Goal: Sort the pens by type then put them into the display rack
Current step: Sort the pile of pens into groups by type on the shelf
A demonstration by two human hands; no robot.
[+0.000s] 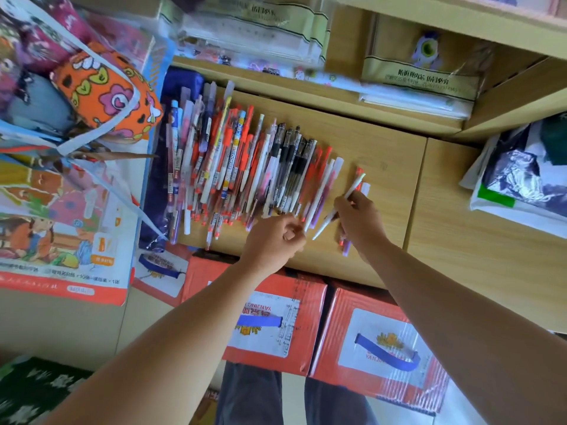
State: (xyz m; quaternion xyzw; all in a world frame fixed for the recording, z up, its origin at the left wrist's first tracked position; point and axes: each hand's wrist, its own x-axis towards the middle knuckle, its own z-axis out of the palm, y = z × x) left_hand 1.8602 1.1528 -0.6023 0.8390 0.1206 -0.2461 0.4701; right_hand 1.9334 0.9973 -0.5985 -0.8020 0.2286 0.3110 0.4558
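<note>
A big spread of pens (233, 167) lies on the wooden shelf top (377, 154), mostly red, white and black ones side by side. My left hand (274, 239) has its fingers curled at the near end of the pile and pinches the tip of a white pen (319, 194). My right hand (357, 220) holds a white pen (352, 191) that slants up to the right. Under that hand, a few red and clear pens (345, 246) lie apart from the pile. No display rack can be made out.
Red cardboard boxes (362, 342) stand below the shelf edge. Patterned bags (101, 93) and a printed package (61, 234) crowd the left. Plastic-wrapped goods (521, 179) lie at the right, and packaged stationery (420, 78) fills the shelf behind.
</note>
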